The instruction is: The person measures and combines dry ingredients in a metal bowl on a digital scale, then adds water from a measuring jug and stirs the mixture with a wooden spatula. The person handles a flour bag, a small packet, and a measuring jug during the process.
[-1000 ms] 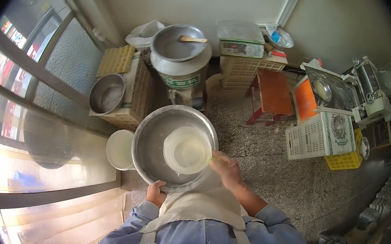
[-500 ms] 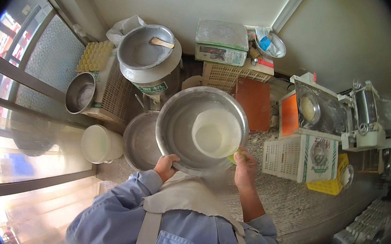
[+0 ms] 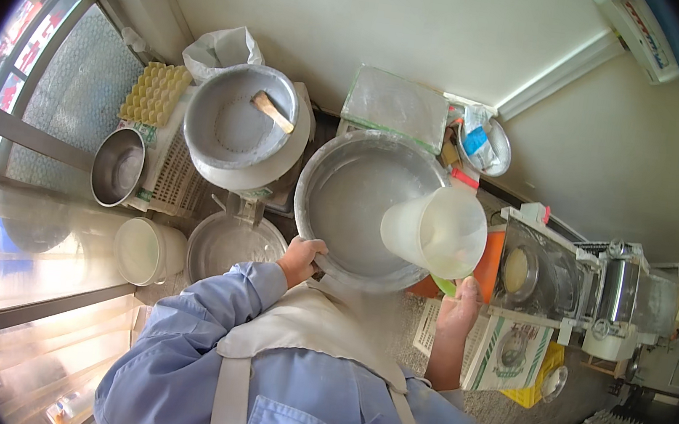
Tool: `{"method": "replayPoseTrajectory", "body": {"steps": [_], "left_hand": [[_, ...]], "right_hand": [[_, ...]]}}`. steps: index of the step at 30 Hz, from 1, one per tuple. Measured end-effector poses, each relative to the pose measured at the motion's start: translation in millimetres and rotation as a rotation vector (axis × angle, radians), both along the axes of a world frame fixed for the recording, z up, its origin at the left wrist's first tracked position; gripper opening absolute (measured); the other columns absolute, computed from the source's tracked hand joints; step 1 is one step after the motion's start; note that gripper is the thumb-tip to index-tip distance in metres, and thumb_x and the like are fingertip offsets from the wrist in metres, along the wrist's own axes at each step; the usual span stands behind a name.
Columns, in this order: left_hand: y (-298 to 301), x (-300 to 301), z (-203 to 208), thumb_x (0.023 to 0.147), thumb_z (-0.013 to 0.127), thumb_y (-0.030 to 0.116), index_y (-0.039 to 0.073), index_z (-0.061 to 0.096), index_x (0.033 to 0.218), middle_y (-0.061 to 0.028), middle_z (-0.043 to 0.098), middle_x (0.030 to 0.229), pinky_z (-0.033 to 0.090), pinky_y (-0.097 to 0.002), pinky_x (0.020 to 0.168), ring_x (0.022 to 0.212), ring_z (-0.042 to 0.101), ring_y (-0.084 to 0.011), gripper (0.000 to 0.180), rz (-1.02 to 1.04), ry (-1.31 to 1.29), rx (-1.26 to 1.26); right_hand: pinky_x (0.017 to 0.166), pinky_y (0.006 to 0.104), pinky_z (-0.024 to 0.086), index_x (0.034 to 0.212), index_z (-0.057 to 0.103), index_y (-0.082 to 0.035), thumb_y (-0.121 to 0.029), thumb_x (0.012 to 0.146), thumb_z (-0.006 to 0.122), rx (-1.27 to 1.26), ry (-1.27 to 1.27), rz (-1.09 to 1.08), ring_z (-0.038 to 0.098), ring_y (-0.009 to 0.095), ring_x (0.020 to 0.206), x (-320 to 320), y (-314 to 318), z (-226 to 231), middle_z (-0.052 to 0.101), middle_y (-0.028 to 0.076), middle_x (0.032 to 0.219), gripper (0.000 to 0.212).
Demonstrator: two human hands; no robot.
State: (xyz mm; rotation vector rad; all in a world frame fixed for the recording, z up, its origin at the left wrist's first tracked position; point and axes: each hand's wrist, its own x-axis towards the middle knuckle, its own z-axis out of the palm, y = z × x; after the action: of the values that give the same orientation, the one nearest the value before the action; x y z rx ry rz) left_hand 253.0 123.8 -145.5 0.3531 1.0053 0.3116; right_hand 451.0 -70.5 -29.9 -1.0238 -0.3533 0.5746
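In front of my body I hold a large metal basin [image 3: 333, 266], tilted a little, its inside dusted with pale powder. My left hand [image 3: 301, 260] is closed on its near left rim. My right hand [image 3: 461, 299] grips the green handle of a whitish plastic measuring jug [image 3: 460, 227], which overlaps the basin's right rim. The jug's mouth faces up toward me, and I see no contents that I can name. Whether my right hand also touches the basin I cannot tell.
Behind the basin, a flat-topped scale [image 3: 395, 104] stands near the wall. To the left are a round-bowled machine [image 3: 235, 167] with a wooden scraper [image 3: 274, 111], egg trays [image 3: 153, 92], a steel bowl [image 3: 118, 166], a white bucket [image 3: 150, 252] and a wide pan [image 3: 234, 241]. A roller machine [image 3: 620, 285] stands right.
The jug has moved right, from inside the basin to over its right rim, and has come up. The basin has shifted toward the scale. The view has turned somewhat.
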Motion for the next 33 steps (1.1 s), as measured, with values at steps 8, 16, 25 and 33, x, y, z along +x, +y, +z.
{"method": "replayPoseTrajectory", "body": {"steps": [8,16,25,33], "left_hand": [[85,79,-17,0.059,0.065,0.0,0.003,0.06,0.077,-0.0161,0.06,0.076,0.049,-0.0326,0.068,0.075,0.06,-0.0309,0.019,-0.644,0.364,1.471],[145,178,-16,0.069,0.048,-0.007,-0.004,0.052,0.098,-0.0137,0.056,0.097,0.048,-0.0437,0.075,0.086,0.056,-0.0299,0.03,0.206,-0.037,-0.005],[184,225,-37,0.069,0.049,-0.006,-0.004,0.049,0.101,-0.0128,0.054,0.093,0.05,-0.042,0.071,0.083,0.056,-0.0285,0.032,0.164,0.049,0.037],[205,233,-34,0.075,0.052,0.002,0.004,0.044,0.111,-0.0096,0.052,0.1,0.048,-0.0439,0.073,0.091,0.053,-0.0253,0.037,0.215,0.027,0.056]], "right_hand": [[0.084,0.0312,0.037,0.074,0.055,0.0,-0.017,0.083,0.051,0.019,-0.017,0.133,0.05,0.015,0.086,118,103,-7,0.057,0.01,0.095,0.02],[0.087,0.0314,0.035,0.083,0.056,0.005,-0.019,0.081,0.053,-0.106,-0.032,0.232,0.049,0.018,0.093,208,188,-10,0.055,0.012,0.097,0.024],[0.09,0.0331,0.035,0.095,0.054,0.008,-0.019,0.08,0.054,-0.166,0.005,0.237,0.049,0.019,0.099,264,233,-28,0.055,0.013,0.103,0.031],[0.088,0.0329,0.034,0.068,0.048,-0.006,-0.017,0.08,0.053,-0.15,0.047,0.2,0.049,0.018,0.096,275,243,-31,0.055,0.008,0.092,0.017]]}}
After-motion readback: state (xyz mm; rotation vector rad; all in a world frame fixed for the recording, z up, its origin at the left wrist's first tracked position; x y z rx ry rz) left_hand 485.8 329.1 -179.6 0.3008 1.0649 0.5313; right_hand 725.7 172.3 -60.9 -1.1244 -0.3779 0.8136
